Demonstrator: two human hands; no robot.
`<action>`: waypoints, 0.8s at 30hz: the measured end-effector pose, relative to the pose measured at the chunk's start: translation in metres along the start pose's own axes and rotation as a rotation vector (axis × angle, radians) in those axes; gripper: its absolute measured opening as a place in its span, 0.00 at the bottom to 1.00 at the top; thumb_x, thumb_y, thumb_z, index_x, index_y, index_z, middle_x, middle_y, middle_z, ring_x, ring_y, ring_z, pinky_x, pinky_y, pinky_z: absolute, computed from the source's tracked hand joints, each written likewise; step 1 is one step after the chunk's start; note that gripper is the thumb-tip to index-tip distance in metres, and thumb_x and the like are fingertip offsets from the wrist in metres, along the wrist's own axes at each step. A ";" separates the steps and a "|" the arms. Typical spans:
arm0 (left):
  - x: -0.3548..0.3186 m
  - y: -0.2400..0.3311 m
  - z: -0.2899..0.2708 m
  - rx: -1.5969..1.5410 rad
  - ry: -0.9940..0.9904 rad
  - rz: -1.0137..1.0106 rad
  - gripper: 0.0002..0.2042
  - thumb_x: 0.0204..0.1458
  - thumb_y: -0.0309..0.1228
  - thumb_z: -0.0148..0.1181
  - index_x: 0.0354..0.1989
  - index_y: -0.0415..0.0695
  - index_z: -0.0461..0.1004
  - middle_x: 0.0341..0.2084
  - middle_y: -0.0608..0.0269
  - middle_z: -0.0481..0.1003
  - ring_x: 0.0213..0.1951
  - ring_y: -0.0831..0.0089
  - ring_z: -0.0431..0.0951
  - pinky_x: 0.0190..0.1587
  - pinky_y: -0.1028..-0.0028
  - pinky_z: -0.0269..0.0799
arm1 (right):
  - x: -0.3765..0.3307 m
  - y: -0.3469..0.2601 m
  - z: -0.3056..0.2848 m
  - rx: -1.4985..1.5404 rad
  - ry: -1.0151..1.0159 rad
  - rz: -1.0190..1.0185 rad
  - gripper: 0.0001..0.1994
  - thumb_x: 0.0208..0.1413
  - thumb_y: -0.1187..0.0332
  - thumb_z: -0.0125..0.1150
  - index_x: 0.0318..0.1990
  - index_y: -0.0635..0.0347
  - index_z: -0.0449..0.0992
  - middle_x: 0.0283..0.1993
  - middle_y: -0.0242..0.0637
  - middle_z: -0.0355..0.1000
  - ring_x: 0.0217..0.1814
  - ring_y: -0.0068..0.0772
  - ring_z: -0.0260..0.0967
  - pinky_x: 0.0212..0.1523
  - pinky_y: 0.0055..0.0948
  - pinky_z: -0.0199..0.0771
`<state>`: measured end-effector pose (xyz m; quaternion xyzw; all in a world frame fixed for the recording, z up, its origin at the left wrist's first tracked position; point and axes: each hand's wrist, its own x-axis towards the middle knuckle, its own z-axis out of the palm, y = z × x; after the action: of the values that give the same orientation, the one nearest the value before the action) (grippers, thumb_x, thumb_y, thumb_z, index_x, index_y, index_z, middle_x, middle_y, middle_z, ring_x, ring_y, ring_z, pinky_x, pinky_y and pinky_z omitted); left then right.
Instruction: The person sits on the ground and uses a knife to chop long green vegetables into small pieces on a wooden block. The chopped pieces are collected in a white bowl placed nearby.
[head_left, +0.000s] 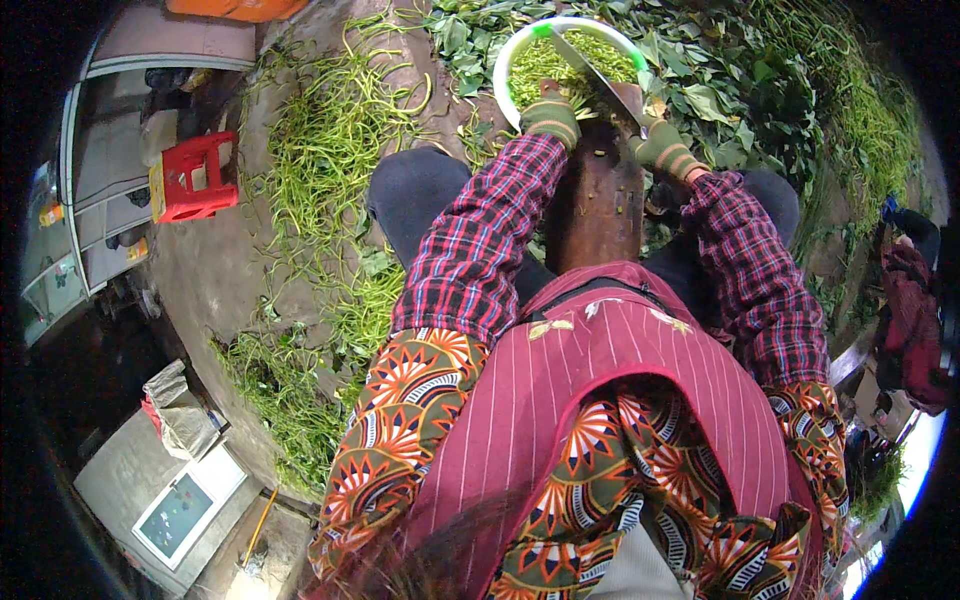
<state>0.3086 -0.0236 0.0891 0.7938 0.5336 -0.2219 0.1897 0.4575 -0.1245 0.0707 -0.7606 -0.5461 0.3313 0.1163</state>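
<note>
Head view: while your right hand (662,150) grips a long-bladed knife (600,80) by its handle end, your left hand (553,120) is closed around a small bundle of cut green stems (581,104). Both hands wear olive gloves with paler bands. Right fingers: wrapped, no gap seen. Left fingers: drawn in on the bundle; exact placing of each fingertip too small to tell.

The knife slants from your right hand up and leftward, its blade passing over the bowl (502,76), which is white with bright green patches at the rim. Chopped green pieces (535,66) fill much of the bowl. The bundle sits just short of the bowl, near the top end of a brown board (598,215) that stretches from your lap between your knees. A few small bits lie on the board. Whether the blade touches the bowl's rim, you cannot tell from here.

On the ground to your left, long green stalks (320,150) lie loosely spread; beyond the bowl and to your right, broad leaves (720,95) are heaped. Well apart at far left, a red stool (205,178).
</note>
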 end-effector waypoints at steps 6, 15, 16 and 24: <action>0.031 0.004 0.038 0.593 -0.111 0.347 0.20 0.49 0.43 0.29 0.46 0.51 0.62 0.45 0.64 0.63 0.50 0.70 0.57 0.52 0.60 0.42 | -0.032 -0.048 -0.045 0.085 -0.003 -0.018 0.14 0.38 0.62 0.49 0.34 0.56 0.67 0.27 0.49 0.67 0.31 0.47 0.64 0.31 0.34 0.63; 0.071 0.003 0.081 -0.011 0.049 0.343 0.20 0.47 0.44 0.32 0.49 0.55 0.58 0.50 0.66 0.57 0.53 0.69 0.53 0.53 0.61 0.43 | -0.032 -0.051 -0.042 -0.139 -0.115 -0.037 0.13 0.36 0.65 0.51 0.32 0.58 0.64 0.27 0.49 0.66 0.33 0.50 0.64 0.33 0.37 0.64; 0.080 -0.017 0.086 -0.168 0.186 0.376 0.21 0.47 0.45 0.33 0.49 0.54 0.58 0.50 0.66 0.56 0.52 0.69 0.52 0.52 0.61 0.44 | -0.028 -0.061 -0.037 -0.133 -0.113 -0.115 0.13 0.35 0.66 0.52 0.31 0.60 0.63 0.27 0.50 0.66 0.32 0.50 0.64 0.32 0.37 0.64; 0.009 0.000 0.030 0.379 -0.169 0.058 0.12 0.44 0.36 0.43 0.36 0.54 0.71 0.38 0.64 0.68 0.42 0.63 0.66 0.38 0.49 0.57 | -0.019 -0.040 -0.033 -0.144 -0.154 -0.046 0.14 0.36 0.66 0.52 0.33 0.58 0.64 0.27 0.49 0.67 0.32 0.49 0.64 0.32 0.37 0.64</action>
<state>0.3065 -0.0331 0.0595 0.8088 0.4413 -0.3788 0.0873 0.4446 -0.1211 0.1242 -0.7265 -0.5932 0.3460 0.0265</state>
